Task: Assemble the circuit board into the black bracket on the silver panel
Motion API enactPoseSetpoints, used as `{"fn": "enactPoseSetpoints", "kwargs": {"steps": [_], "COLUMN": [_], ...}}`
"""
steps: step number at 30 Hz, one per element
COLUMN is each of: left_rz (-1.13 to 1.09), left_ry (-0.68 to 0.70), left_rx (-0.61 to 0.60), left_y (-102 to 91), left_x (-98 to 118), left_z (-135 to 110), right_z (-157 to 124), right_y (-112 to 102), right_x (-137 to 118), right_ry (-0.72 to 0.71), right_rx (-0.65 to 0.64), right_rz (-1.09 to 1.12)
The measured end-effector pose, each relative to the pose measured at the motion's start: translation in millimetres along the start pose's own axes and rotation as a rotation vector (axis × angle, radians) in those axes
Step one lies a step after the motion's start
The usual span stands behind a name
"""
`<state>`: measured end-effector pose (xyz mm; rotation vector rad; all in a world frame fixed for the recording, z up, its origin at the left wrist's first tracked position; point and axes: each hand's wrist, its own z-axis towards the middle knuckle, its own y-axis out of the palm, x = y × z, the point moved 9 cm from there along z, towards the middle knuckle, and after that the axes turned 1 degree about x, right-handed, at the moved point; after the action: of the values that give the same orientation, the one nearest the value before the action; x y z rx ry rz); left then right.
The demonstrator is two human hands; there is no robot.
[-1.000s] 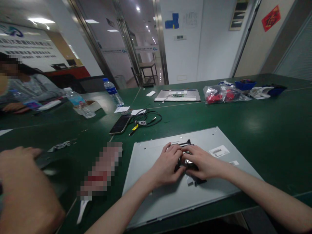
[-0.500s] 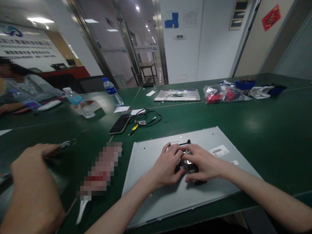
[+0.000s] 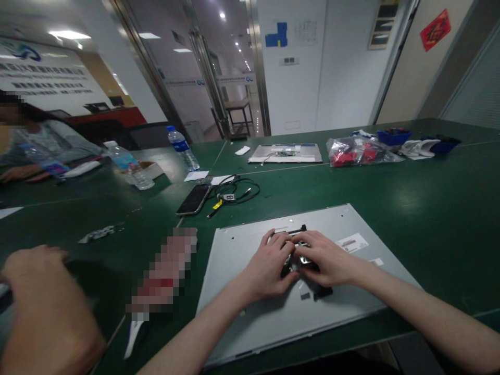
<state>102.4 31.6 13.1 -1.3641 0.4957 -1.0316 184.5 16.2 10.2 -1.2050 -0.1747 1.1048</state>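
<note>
Panel [image 3: 269,328] flat on the desk [image 3: 449,208]

Your left hand [image 3: 271,263] and right hand [image 3: 326,258] sit side by side over dark parts [image 3: 323,293] near its middle — handling these looks like the step in hand. Your fingers curl inward; whether they pinch anything, I cannot tell. The next move seems to call for a light, steady touch. A co-worker's hand [image 3: 35,265] sits at far left, well apart; phone [image 3: 194,199] and cable [image 3: 252,197] lie beyond the panel — none seems in your way.
</note>
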Motion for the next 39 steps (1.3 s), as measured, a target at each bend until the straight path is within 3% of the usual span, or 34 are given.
{"fn": "enactPoseSetpoints", "kwargs": {"steps": [21,39], "left_rz": [-0.003,-0.031], "left_ry": [-0.008,0.025], "left_rx": [-0.018,-0.041], "left_y": [1.4,-0.9], "left_x": [0.2,1.0], "left_z": [0.4,-0.4], "right_z": [-0.1,-1.5], "right_y": [10.0,3.1], "right_x": [5.1,2.0], "right_ry": [0.049,0.025], "right_rx": [-0.052,-0.102], "right_rz": [0.006,0.042]}}
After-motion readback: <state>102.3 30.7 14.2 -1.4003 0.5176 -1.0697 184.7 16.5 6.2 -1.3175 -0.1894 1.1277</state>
